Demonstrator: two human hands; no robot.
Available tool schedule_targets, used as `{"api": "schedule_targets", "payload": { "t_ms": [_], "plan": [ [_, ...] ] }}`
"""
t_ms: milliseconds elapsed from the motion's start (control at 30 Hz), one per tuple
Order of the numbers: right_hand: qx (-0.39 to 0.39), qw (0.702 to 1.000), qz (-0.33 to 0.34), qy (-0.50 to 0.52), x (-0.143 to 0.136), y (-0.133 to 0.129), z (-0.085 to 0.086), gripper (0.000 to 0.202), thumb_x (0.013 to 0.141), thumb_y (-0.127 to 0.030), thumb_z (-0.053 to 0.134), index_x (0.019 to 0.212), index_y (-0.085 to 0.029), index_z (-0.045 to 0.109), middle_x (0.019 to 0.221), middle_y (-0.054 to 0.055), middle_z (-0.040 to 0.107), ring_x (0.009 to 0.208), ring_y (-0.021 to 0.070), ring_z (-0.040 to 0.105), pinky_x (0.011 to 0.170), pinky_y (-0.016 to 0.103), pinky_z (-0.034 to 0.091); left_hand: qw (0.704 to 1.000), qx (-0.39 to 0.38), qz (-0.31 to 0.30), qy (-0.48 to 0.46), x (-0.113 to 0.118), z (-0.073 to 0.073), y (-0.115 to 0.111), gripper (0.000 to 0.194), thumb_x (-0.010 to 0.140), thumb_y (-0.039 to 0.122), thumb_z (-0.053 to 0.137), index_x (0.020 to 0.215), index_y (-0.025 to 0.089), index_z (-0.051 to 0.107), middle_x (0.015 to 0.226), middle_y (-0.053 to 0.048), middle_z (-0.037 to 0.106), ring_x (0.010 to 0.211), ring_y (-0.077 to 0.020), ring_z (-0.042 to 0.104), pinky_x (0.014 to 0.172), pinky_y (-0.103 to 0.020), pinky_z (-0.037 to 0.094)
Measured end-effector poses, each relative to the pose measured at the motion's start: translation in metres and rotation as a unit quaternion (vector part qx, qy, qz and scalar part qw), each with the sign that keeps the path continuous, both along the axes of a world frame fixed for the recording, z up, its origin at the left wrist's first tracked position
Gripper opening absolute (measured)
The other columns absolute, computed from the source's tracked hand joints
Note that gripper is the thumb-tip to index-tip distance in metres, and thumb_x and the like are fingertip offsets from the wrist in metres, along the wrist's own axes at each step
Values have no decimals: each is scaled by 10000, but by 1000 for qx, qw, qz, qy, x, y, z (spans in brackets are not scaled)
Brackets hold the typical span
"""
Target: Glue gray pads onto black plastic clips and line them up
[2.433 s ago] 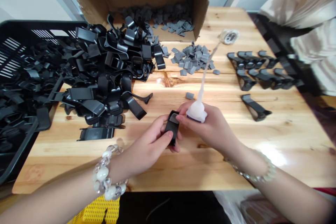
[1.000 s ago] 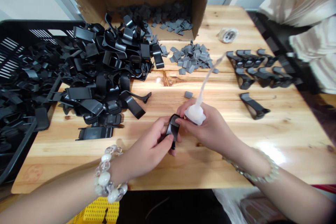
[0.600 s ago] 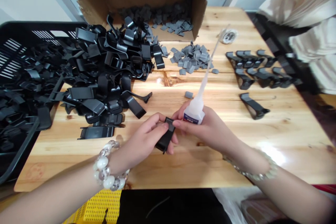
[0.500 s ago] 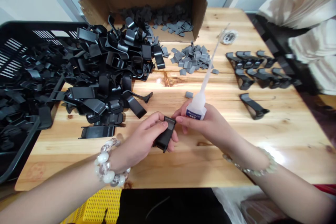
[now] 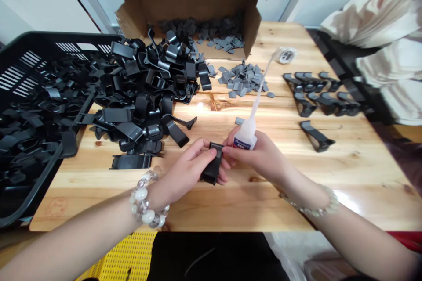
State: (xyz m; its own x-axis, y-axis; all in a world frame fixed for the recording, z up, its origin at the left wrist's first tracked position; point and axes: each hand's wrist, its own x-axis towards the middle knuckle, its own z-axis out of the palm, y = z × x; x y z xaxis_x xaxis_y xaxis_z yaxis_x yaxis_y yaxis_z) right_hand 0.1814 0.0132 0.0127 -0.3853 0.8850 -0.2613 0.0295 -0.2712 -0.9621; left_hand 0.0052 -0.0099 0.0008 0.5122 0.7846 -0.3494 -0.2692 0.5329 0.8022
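Over the wooden table (image 5: 237,210), left hand (image 5: 184,173): pinching a black piece (image 5: 212,170), thumb on top.
Right hand (image 5: 265,156): curled round a white bottle (image 5: 247,131).
Grey pieces (image 5: 244,81): heaped beyond.

Pale wall (image 5: 29,2) behind wooden table (image 5: 263,213); glare (image 5: 347,202) on right side.

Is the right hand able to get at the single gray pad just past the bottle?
Probably yes: the gray pad lies close beyond the right hand, with nothing on top of it. The bottle in that hand may hamper the pinch, though.
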Motion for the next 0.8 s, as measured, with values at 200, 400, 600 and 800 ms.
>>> {"api": "schedule_targets", "payload": {
  "t_ms": [200, 400, 600, 800],
  "plan": [
    [56, 998, -18, -29, -4, -7, -1, 233, 745, -297, 715, 798, -198, 511, 587, -32, 594, 560, 136, 588, 580, 290, 474, 1000, 23, -5, 16, -1, -5, 1, 102, 953, 257, 449, 903, 169, 453, 779, -21, 670, 641, -125, 651, 643, -272, 521],
    [154, 978, -30, -139, -5, -11, -9, 155, 796, -295, 653, 807, -199, 532, 641, 4, 631, 627, 171, 616, 624, 333, 474, 997, 52, -5, 51, 1, -3, 1, 70, 951, 229, 410, 927, 172, 443, 725, 14, 608, 572, -97, 563, 573, -241, 463],
    [172, 967, -50, -178, -6, -14, -13, 149, 803, -310, 636, 797, -210, 526, 644, 5, 607, 622, 173, 586, 596, 333, 448, 996, 55, -11, 69, 1, -2, 0, 57, 945, 225, 408, 922, 180, 435, 720, 22, 601, 580, -96, 562, 595, -244, 459],
    [162, 969, -64, -175, -7, -14, -11, 143, 781, -280, 649, 796, -209, 526, 651, 2, 587, 603, 165, 580, 584, 329, 452, 994, 58, -25, 85, 0, -1, -1, 69, 953, 250, 418, 924, 191, 441, 687, 24, 632, 627, -106, 608, 666, -250, 500]
  ]
}}
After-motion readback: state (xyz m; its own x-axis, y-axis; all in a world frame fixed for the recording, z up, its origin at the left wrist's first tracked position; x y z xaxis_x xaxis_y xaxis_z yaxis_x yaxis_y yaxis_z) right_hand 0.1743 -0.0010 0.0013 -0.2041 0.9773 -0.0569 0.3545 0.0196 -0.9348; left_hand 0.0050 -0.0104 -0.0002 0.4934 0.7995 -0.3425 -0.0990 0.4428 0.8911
